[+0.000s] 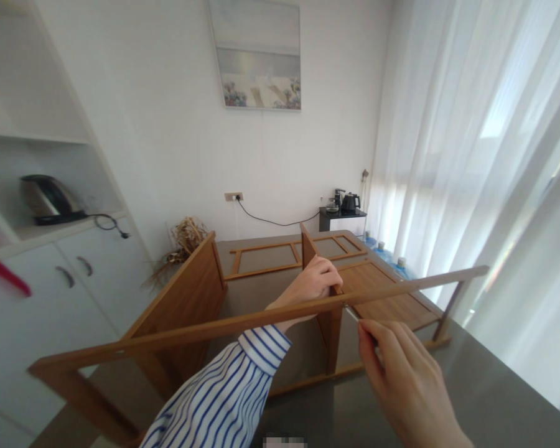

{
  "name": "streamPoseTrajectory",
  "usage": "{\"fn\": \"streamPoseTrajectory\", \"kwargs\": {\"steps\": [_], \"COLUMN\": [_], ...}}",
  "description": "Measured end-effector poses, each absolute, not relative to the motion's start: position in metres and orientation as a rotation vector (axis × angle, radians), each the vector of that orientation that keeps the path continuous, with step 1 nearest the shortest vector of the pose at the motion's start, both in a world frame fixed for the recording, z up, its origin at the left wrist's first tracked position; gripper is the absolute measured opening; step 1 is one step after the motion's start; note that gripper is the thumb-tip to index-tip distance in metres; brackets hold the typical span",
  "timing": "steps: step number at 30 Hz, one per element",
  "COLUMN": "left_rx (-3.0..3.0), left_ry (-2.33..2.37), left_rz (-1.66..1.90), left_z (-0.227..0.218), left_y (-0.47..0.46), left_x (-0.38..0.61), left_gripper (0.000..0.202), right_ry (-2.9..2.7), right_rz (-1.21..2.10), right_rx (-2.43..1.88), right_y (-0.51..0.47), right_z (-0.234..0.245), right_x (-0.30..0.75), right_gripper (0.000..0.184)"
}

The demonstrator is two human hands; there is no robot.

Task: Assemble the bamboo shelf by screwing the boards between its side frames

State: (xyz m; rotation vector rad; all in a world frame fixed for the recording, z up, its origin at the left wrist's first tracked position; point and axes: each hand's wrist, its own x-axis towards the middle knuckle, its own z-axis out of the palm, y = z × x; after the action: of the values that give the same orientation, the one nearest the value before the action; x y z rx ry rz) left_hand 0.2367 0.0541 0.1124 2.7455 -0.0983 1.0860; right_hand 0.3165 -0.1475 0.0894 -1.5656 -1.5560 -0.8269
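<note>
Wooden frame (242, 324), worktop (494, 389) beneath it, wants the left hand (313, 281), curled on its middle panel (308, 244), firm, and the slim tool (351, 312), pinched by the right hand (404, 367), straight at its near rail (401, 288).

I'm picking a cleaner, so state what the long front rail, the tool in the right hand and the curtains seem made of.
Front rail: probably wood, brown and low-sheen, judging by its colour and squared edges.
Tool: likely metal, its thin shaft looking silvery; the right hand mostly hides the rest.
Curtains: seemingly thin fabric, white and sheer, as daylight shows through the folds.
</note>
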Motion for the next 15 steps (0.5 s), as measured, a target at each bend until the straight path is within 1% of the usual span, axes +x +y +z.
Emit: {"fn": "streamPoseTrajectory", "kwargs": {"steps": [6, 15], "left_rx": [2.73, 2.744], "left_ry": [-0.122, -0.115], "left_rz": [1.126, 1.086], "left_z": [0.108, 0.111], "left_y": [0.059, 0.057], "left_x": [0.24, 0.237], "left_gripper": [0.033, 0.032], "right_ry": [-1.593, -1.762], "right_rz": [-0.854, -0.992], "right_rx": [-1.574, -1.674], "right_y": [-0.146, -0.151], "right_z": [0.09, 0.1], "right_x": [0.317, 0.317], "right_gripper": [0.009, 0.015]}}
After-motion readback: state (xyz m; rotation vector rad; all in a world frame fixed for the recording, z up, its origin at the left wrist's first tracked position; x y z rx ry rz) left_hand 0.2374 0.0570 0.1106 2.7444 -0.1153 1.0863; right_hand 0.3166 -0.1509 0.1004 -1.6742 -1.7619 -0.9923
